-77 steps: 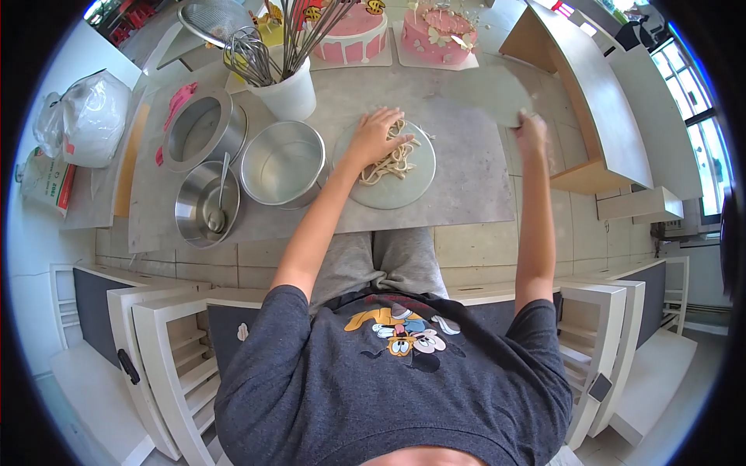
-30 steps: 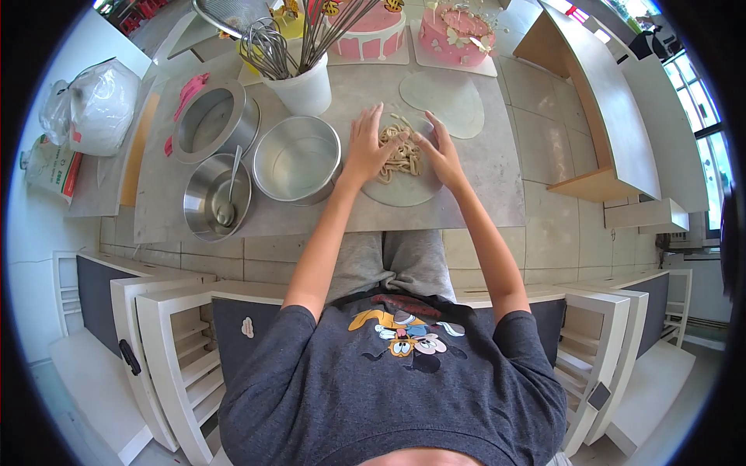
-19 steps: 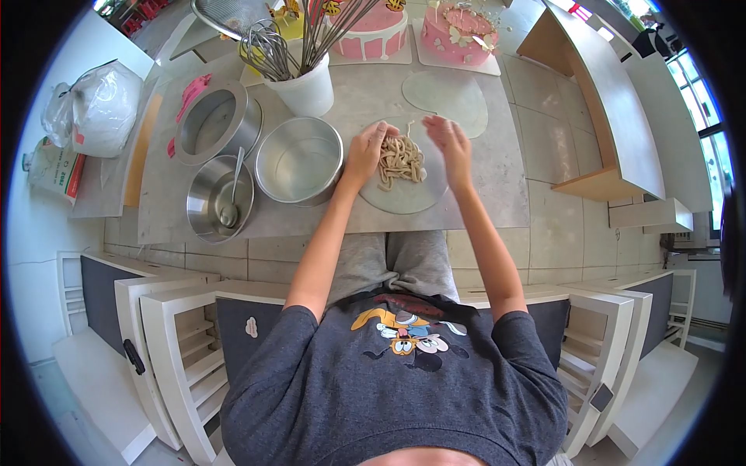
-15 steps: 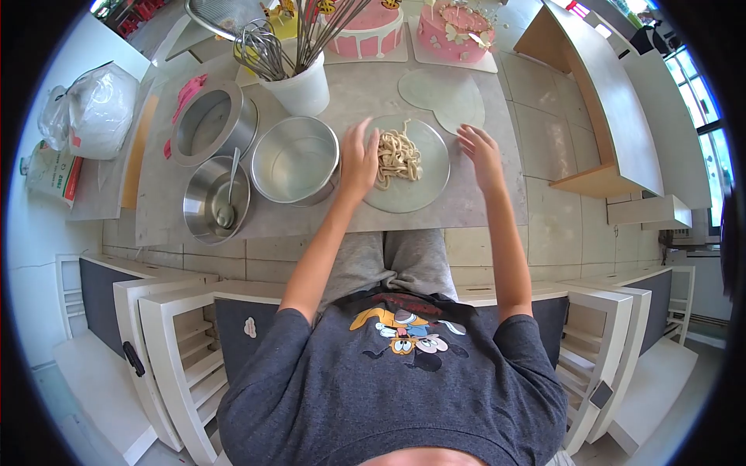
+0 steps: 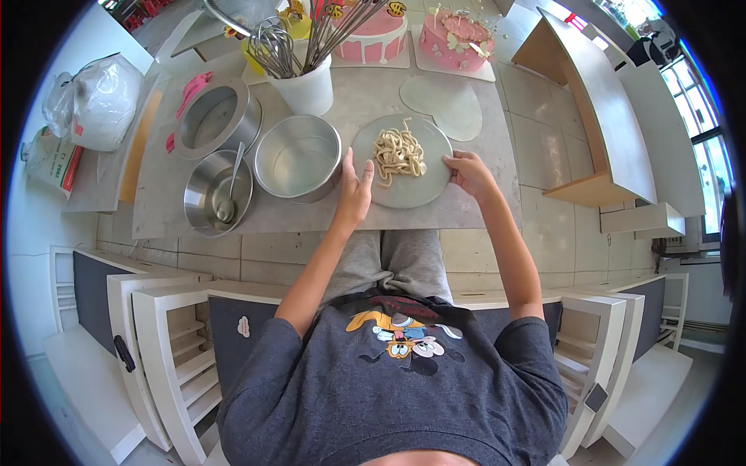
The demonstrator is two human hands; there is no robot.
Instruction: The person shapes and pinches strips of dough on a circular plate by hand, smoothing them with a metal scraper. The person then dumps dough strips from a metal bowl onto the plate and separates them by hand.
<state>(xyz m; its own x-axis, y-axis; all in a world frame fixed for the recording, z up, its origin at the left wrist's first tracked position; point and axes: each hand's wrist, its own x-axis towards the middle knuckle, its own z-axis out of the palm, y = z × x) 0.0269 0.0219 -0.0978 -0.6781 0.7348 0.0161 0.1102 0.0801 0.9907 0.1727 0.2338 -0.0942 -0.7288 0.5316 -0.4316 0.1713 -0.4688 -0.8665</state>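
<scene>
A tangled pile of thick pale noodles (image 5: 399,153) lies on a round grey-green plate (image 5: 420,190), which rests on the table near its front edge. At the plate's right rim, my right hand (image 5: 471,172) pinches the edge between thumb and bent fingers. My left hand (image 5: 356,193) stands on edge at the plate's left rim, thumb apart from the straight fingers, with nothing in it. Just left of that hand is a round metal pan (image 5: 298,159). Behind the plate lies a flat translucent sheet with rounded outlines (image 5: 447,105).
A metal bowl (image 5: 203,198) holding a ladle (image 5: 226,208) and a ring-topped metal pot (image 5: 250,116) stand on the left. Whisks (image 5: 272,50) fill a white bucket (image 5: 307,93). Pink cakes (image 5: 454,43) line the back of the grey table (image 5: 497,194).
My right hand has come down and in to grip the plate's right rim. My left hand has drawn back from the noodles toward me, to the plate's left rim.
</scene>
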